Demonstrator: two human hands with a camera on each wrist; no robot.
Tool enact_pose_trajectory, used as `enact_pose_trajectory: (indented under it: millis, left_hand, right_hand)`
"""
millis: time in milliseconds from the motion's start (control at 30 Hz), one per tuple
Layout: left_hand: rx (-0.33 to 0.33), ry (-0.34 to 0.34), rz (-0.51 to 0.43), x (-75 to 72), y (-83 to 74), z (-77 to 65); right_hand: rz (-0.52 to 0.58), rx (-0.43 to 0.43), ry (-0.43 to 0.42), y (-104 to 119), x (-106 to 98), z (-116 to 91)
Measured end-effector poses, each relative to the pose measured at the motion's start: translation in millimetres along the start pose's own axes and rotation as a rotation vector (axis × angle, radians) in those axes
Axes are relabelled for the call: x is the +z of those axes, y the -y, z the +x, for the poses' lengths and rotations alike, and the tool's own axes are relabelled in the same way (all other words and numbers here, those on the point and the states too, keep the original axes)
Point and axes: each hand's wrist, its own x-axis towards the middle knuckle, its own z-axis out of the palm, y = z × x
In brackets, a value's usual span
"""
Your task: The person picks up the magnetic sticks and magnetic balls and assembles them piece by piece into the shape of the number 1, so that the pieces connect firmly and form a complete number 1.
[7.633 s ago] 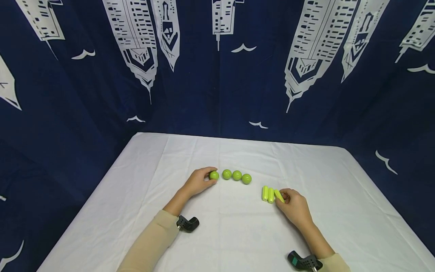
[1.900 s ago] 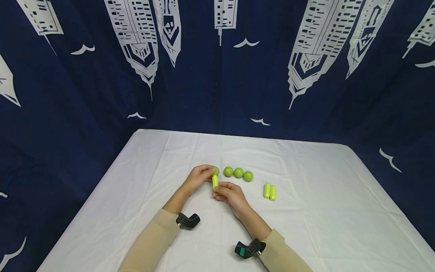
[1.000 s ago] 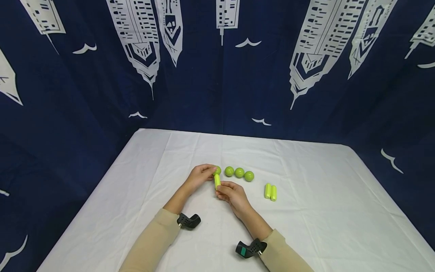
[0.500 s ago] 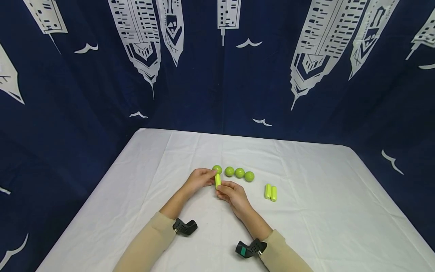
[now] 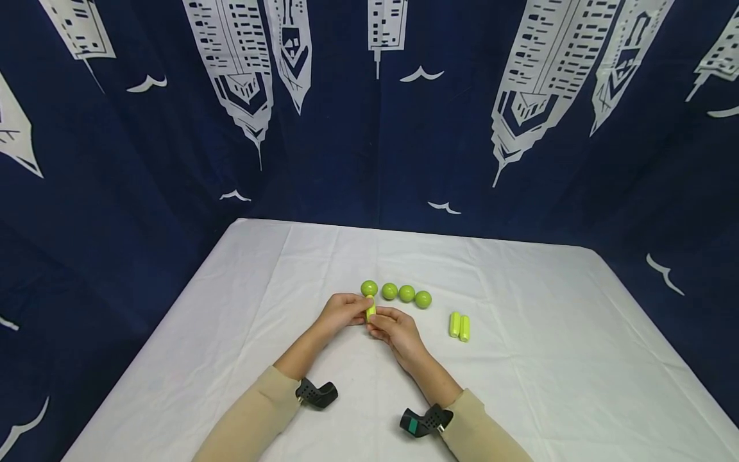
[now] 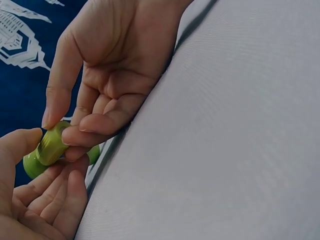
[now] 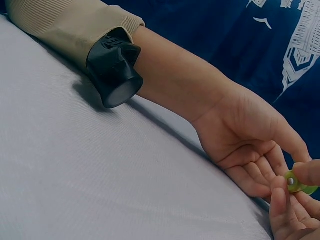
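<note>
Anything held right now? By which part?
Yes, a yellow-green stick: right hand pinches its near end, left hand holds it closer to the far end.

- Left sleeve (image 5: 248, 417) and right sleeve (image 5: 487, 430): long, plain beige.
- Left cuff (image 7: 131, 21): finely ribbed.
- Left wrist camera (image 5: 316, 393): black, ending in a stubby cylinder with a flat grey face.
- Right wrist camera (image 5: 433, 419): black, dotted with small holes, marked by a green patch (image 5: 412, 425), a silvery fitting (image 5: 441, 429) beneath.
- Left hand (image 5: 340, 310), right hand (image 5: 399, 335): bare.

White-clothed table (image 5: 577, 359), navy curtain (image 5: 392, 141) behind (white towers (image 5: 531, 83) printed upside down).
</note>
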Motion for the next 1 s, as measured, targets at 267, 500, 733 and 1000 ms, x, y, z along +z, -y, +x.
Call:
enact_pose_trajectory:
  millis: [267, 500, 733, 1000]
  left_hand:
    - [0.016, -0.019, -0.019, 1.6, 2.9, -0.5]
    - [0.014, -0.026, -0.024, 2.3, 2.8, 0.6]
    - [0.008, -0.06, -0.044, 0.7, 2.3, 1.3]
    - [0.025, -0.112, -0.067, -2.2, 2.8, 4.0]
  right_hand:
    - [-0.007, -0.014, 0.012, -0.3, -0.6, -0.1]
    - [-0.007, -0.015, 0.002, -1.4, -1.1, 1.0]
    - [-0.028, -0.023, 0.017, -0.9, -0.5, 0.7]
    - [-0.033, -0.022, 0.021, -0.9, 0.2, 0.2]
